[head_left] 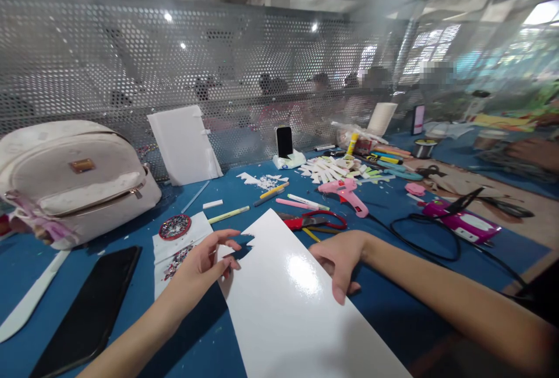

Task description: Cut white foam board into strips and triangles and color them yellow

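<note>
A glossy white sheet (279,308) slants across the near middle of the blue table, with a jagged notch cut into its upper left edge. My left hand (209,264) is closed on the sheet's left edge beside the notch, where a white corner shows between the fingers. On the opposite edge, my right hand (343,255) grips the sheet with the thumb on top and the fingers partly hidden underneath. Red-handled scissors (312,221) lie just beyond the sheet, partly covered by it.
A pink glue gun (347,194) rests behind the scissors, its black cord running right. White scraps (327,168), pens (225,214) and a red-rimmed dish of sequins (174,226) lie around. At left are a backpack (78,180), a black phone (87,314) and a white knife-shaped tool (32,296).
</note>
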The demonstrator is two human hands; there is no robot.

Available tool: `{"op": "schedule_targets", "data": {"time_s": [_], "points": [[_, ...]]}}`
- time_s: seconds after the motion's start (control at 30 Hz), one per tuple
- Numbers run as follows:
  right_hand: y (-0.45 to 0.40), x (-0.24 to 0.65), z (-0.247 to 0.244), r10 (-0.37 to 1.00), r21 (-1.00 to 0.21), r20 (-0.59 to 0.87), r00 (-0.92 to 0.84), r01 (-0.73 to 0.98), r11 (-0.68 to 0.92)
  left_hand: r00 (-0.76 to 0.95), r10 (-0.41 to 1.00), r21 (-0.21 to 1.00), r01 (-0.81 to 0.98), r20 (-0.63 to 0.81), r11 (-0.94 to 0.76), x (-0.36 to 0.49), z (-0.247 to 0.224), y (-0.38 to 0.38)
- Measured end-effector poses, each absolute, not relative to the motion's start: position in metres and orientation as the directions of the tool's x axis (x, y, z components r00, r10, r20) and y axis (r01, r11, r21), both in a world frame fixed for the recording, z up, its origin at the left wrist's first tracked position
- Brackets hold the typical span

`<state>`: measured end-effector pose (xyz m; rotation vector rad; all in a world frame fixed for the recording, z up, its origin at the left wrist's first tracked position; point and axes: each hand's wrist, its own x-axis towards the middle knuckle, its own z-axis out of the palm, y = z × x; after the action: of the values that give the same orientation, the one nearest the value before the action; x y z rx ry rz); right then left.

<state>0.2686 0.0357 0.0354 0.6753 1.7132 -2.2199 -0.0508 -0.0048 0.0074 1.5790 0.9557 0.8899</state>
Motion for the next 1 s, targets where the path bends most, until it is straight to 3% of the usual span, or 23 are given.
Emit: {"op": "schedule_targets", "data": {"time_s": [0.1, 0.23, 0.33, 0.43, 0.53, 0.67, 0.8, 1.0], "points": [[0.04, 0.274, 0.035, 0.138, -0.857, -0.494, -0.859, 0.454, -0.243, 0.383, 0.915, 0.972, 0.14, 0.123, -0.189, -0.048, 0.019, -0.011], [0.05, 0.288, 0.039, 0.392, -0.918, -0.397, -0.83, 0.367, -0.153, 0.257, 0.931, 0.907, 0.264, 0.261, -0.327, -0.04, 0.042, -0.032], [0.062, 0.294, 0.054, 0.638, -0.965, -0.216, -0.739, 0.26, -0.026, 0.2, 0.851, 0.744, 0.417, 0.485, -0.522, -0.034, 0.057, -0.052], [0.083, 0.29, 0.079, 0.873, -0.986, 0.051, -0.485, 0.116, 0.122, 0.321, 0.752, 0.636, 0.401, 0.576, -0.659, -0.026, 0.058, -0.064], [0.12, 0.276, 0.107, 0.955, -0.969, 0.225, -0.195, 0.062, 0.241, 0.422, 0.76, 0.707, 0.314, 0.494, -0.634, -0.019, 0.046, -0.068], [0.189, 0.248, 0.128, 0.949, -0.946, 0.308, -0.06, 0.083, 0.312, 0.451, 0.844, 0.877, 0.228, 0.29, -0.423, -0.011, 0.019, -0.066], [0.253, 0.218, 0.116, 0.95, -0.943, 0.309, 0.036, 0.145, 0.301, 0.469, 0.868, 0.958, 0.132, 0.166, -0.255, -0.008, 0.0, -0.064], [0.311, 0.186, 0.075, 0.965, -0.956, 0.231, 0.127, 0.213, 0.201, 0.495, 0.856, 0.969, 0.094, 0.153, -0.227, -0.008, -0.011, -0.062]]}}
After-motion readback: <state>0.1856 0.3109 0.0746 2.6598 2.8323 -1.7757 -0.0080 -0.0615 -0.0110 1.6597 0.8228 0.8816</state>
